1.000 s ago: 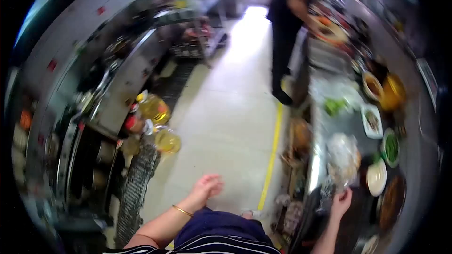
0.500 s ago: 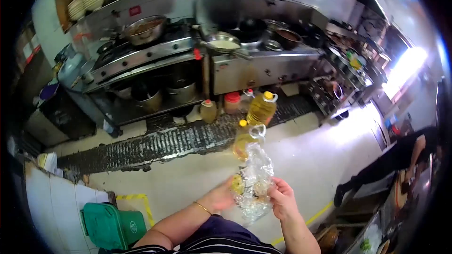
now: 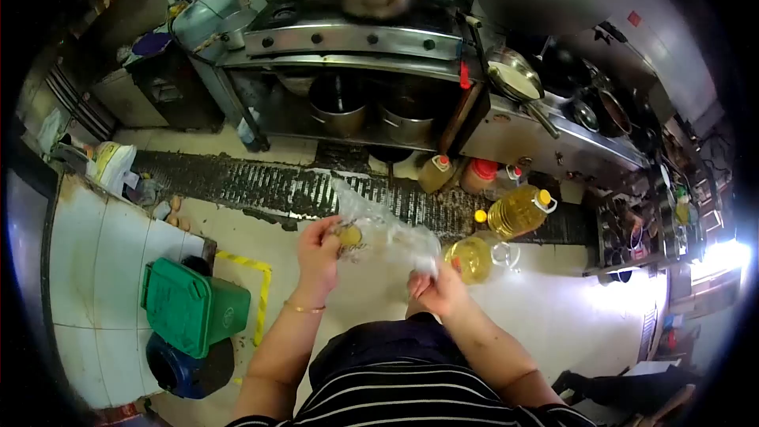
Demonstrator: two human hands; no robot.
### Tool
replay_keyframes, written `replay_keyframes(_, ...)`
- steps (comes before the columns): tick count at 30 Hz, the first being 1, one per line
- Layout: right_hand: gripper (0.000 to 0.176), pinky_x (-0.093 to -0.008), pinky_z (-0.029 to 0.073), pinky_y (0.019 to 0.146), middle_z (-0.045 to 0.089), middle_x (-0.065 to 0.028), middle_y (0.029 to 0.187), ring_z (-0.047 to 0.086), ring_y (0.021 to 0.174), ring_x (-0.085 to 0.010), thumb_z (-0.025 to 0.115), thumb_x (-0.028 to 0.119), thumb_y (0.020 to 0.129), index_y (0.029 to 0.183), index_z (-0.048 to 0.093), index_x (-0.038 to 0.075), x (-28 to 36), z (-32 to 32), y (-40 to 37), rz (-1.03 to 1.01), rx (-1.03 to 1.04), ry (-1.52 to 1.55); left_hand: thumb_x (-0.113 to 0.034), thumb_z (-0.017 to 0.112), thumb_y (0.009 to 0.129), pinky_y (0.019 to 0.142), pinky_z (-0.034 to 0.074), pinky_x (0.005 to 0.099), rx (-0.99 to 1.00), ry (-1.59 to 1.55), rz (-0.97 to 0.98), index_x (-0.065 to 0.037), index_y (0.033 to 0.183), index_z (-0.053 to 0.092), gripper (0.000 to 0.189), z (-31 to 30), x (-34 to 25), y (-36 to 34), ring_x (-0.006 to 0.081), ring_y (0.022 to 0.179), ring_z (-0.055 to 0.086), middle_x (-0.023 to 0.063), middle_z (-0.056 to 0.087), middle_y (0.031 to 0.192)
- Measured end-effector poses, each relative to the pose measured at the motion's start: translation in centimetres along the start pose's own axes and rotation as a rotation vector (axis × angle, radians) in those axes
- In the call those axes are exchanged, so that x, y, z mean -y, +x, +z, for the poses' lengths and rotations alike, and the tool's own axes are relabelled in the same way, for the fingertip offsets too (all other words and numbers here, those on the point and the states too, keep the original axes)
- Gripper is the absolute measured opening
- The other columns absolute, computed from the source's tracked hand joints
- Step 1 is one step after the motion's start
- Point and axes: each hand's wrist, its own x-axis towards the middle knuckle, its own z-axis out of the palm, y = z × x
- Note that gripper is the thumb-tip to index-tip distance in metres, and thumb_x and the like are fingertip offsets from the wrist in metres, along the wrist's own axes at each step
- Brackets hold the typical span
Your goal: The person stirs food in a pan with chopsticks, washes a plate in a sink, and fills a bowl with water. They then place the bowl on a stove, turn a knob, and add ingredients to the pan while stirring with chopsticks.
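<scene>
A clear, crinkled plastic bag point(image 3: 387, 231) is stretched between my two hands above the floor. My left hand point(image 3: 318, 257) pinches its left end, beside a yellow round patch and some dark print on the plastic. At the other end, my right hand point(image 3: 441, 289) is closed around the bunched plastic. Whether anything lies inside the bag I cannot make out. Just beyond the right hand stand two large bottles of yellow oil, the nearer oil bottle point(image 3: 468, 259) partly behind the bag and the farther oil bottle point(image 3: 515, 215) with a yellow cap.
A green lidded bin point(image 3: 194, 304) stands at left by a tiled wall point(image 3: 83, 300). Ahead, a dark floor grate point(image 3: 237, 186) runs below a steel stove point(image 3: 356, 39) with pots underneath. A jar with a red lid point(image 3: 479, 175) stands by the grate. A person's dark-clothed part point(image 3: 624, 387) shows at lower right.
My view has turned left and downward. The bag has gone from hanging upright to being stretched sideways, and my hands are farther apart.
</scene>
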Motion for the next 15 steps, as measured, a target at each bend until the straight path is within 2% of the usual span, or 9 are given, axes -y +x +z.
replay_keyframes(2, 0.009, -0.0228, 0.045, 0.059, 0.059, -0.0002, 0.085, 0.054, 0.068, -0.0115, 0.057, 0.011, 0.085, 0.093, 0.059, 0.012, 4.5, 0.2, 2.8, -0.130, 0.126, 0.069, 0.005, 0.052, 0.070, 0.065, 0.047, 0.0261, 0.094, 0.685, 0.260, -0.004, 0.097, 0.067, 0.032, 1.4, -1.4, 1.1, 0.0182, 0.066, 0.056, 0.0067, 0.061, 0.080)
replay_keyframes(3, 0.010, -0.0234, 0.045, 0.060, 0.059, -0.0001, 0.086, 0.054, 0.071, -0.0113, 0.057, 0.011, 0.085, 0.094, 0.059, 0.011, 6.3, 1.4, 3.5, -0.237, 0.054, -0.033, 0.004, 0.053, 0.069, 0.064, 0.046, 0.0258, 0.147, 1.020, 0.406, -0.005, 0.097, 0.068, 0.032, 2.3, -1.2, 2.1, 0.0186, 0.064, 0.055, 0.0072, 0.061, 0.078)
replay_keyframes(5, 0.013, -0.0247, 0.046, 0.062, 0.060, 0.0001, 0.090, 0.056, 0.076, -0.0107, 0.056, 0.010, 0.085, 0.098, 0.060, 0.011, 9.8, 5.1, 5.3, -0.457, -0.097, -0.220, 0.003, 0.056, 0.065, 0.071, 0.046, 0.0250, 0.318, 1.136, 0.567, -0.005, 0.091, 0.070, 0.031, 4.7, 0.9, 4.6, 0.0221, 0.079, 0.058, 0.0129, 0.060, 0.093)
replay_keyframes(7, 0.033, -0.0292, 0.047, 0.081, 0.062, -0.0019, 0.101, 0.057, 0.099, -0.0159, 0.057, 0.006, 0.084, 0.117, 0.057, 0.012, 12.8, 3.9, 9.7, -0.595, 0.136, -0.623, 0.003, 0.056, 0.069, 0.080, 0.045, 0.0265, 0.341, 0.946, 0.728, -0.005, 0.104, 0.065, 0.038, 8.8, 3.1, 7.9, 0.0218, 0.094, 0.055, 0.0130, 0.056, 0.108)
replay_keyframes(9, 0.035, -0.0307, 0.045, 0.088, 0.061, -0.0047, 0.110, 0.055, 0.108, -0.0205, 0.060, 0.007, 0.083, 0.118, 0.058, 0.011, 14.3, 3.8, 14.3, -1.090, 0.290, -0.918, 0.002, 0.056, 0.073, 0.089, 0.042, 0.0283, 0.326, 0.500, 0.531, -0.005, 0.118, 0.056, 0.045, 14.4, 3.8, 11.6, 0.0212, 0.107, 0.051, 0.0129, 0.050, 0.119)
replay_keyframes(11, 0.037, -0.0333, 0.045, 0.089, 0.059, -0.0078, 0.117, 0.053, 0.111, -0.0247, 0.063, 0.006, 0.078, 0.115, 0.060, 0.008, 17.8, 5.4, 14.4, -1.223, 0.210, -1.411, 0.001, 0.055, 0.078, 0.096, 0.039, 0.0306, 0.192, -0.174, -0.056, -0.005, 0.131, 0.043, 0.054, 19.7, 4.6, 13.5, 0.0205, 0.117, 0.044, 0.0123, 0.044, 0.128)
replay_keyframes(12, 0.035, -0.0364, 0.044, 0.088, 0.058, -0.0085, 0.117, 0.052, 0.109, -0.0291, 0.064, 0.009, 0.072, 0.107, 0.064, 0.010, 19.3, 6.1, 15.6, -1.181, 0.229, -1.605, -0.004, 0.054, 0.085, 0.098, 0.039, 0.0325, 0.231, -0.094, -0.158, -0.004, 0.138, 0.026, 0.060, 21.2, 5.0, 15.0, 0.0190, 0.114, 0.045, 0.0097, 0.045, 0.127)
replay_keyframes(13, 0.032, -0.0372, 0.042, 0.087, 0.059, -0.0066, 0.111, 0.053, 0.101, -0.0295, 0.065, 0.015, 0.069, 0.100, 0.066, 0.011, 20.9, 6.5, 16.3, -1.192, 0.295, -1.613, -0.005, 0.055, 0.086, 0.097, 0.039, 0.0326, 0.214, -0.022, -0.126, -0.004, 0.137, 0.027, 0.058, 22.8, 5.5, 16.2, 0.0187, 0.114, 0.045, 0.0098, 0.045, 0.127)
replay_keyframes(15, 0.026, -0.0365, 0.039, 0.087, 0.060, -0.0056, 0.108, 0.054, 0.096, -0.0287, 0.066, 0.021, 0.068, 0.092, 0.066, 0.012, 23.6, 7.7, 18.1, -1.347, 0.181, -1.685, -0.007, 0.056, 0.088, 0.096, 0.041, 0.0328, 0.164, 0.125, -0.067, -0.002, 0.136, 0.031, 0.054, 25.7, 6.6, 18.1, 0.0182, 0.113, 0.046, 0.0101, 0.045, 0.126)
